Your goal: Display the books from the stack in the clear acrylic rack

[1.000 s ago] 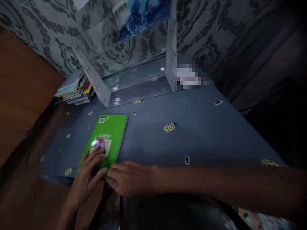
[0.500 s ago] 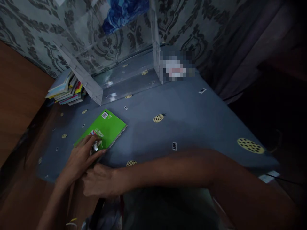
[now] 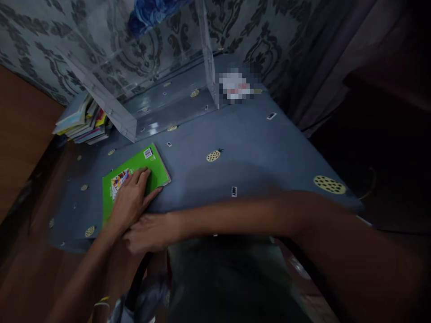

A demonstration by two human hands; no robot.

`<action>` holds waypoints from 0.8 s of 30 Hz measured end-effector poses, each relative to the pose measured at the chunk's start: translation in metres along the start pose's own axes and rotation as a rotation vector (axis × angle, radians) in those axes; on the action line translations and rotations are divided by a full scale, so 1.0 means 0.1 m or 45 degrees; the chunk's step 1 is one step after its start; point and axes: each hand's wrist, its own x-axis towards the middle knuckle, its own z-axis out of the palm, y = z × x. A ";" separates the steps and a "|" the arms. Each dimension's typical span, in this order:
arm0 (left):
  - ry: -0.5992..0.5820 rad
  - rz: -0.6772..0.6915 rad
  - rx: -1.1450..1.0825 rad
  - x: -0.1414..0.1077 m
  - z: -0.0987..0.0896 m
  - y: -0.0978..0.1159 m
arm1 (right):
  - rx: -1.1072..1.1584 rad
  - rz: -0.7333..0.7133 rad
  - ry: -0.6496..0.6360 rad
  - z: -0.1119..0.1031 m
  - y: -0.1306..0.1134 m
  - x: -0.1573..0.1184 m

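A green book (image 3: 156, 172) with a barcode and a colourful picture lies on the blue table near its front left edge. My left hand (image 3: 131, 195) rests on the book, its fingers stretched over the cover and the thumb near the right edge. Just below and to the right, my right hand (image 3: 148, 233) is beside my left wrist, at the table's front edge. Its fingers are curled, and whatever they may hold is hidden.
A clear acrylic shelf (image 3: 117, 114) stands at the back of the pineapple-print table (image 3: 249, 148). Left of it is a stack of books (image 3: 84, 121). A blurred-out white item (image 3: 235, 85) lies at the back right. A bag (image 3: 144, 296) hangs below the front edge.
My left hand now lies flatter and farther up on the green book, and more of its picture shows. The small shiny thing by my left fingers is out of sight. The view has shifted slightly.
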 end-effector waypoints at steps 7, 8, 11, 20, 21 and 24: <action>0.169 -0.040 -0.145 -0.09 0.15 0.05 | 0.111 0.374 -0.010 -0.65 0.22 -1.12; 0.183 -0.049 -0.163 -0.10 0.16 0.06 | 0.159 0.589 0.078 -0.68 0.27 -1.23; 0.219 -0.088 -0.224 -0.11 0.15 0.08 | 0.323 1.058 0.350 -0.71 0.40 -1.45; 0.216 -0.242 -0.383 -0.07 0.00 0.13 | 0.472 1.023 0.318 -0.64 0.54 -1.36; 0.217 -0.253 -0.389 -0.07 -0.01 0.14 | 0.477 1.007 0.304 -0.64 0.55 -1.34; 0.218 -0.261 -0.393 -0.07 -0.02 0.14 | 0.465 0.965 0.267 -0.65 0.59 -1.30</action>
